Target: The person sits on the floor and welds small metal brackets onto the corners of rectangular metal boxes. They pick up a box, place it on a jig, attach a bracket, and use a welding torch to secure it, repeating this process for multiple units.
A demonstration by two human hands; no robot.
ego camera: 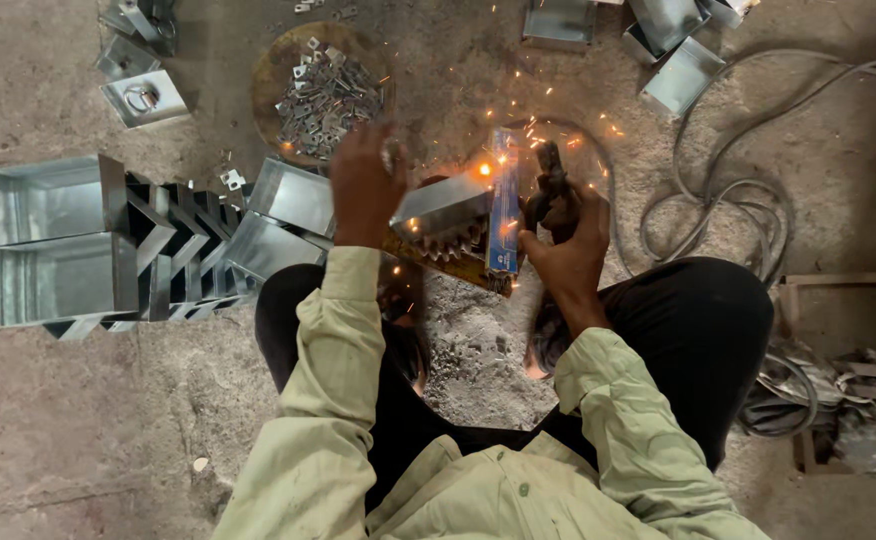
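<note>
On floor, centre: left hand (363,185) fingers clamped on sheet-metal box (440,205); right hand (566,240) fingers closed round welding holder (550,185).
Arc (484,169): at box's far edge.
Risk: sparks likely to burn bare hands, sleeves.

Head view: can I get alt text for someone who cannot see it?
Seen from above, a seated person's left hand steadies a grey sheet-metal piece while the right hand grips a welding holder; sparks fly where they meet. Folded metal boxes are stacked at left, a round tray of small brackets lies ahead, and cables coil at right.
</note>
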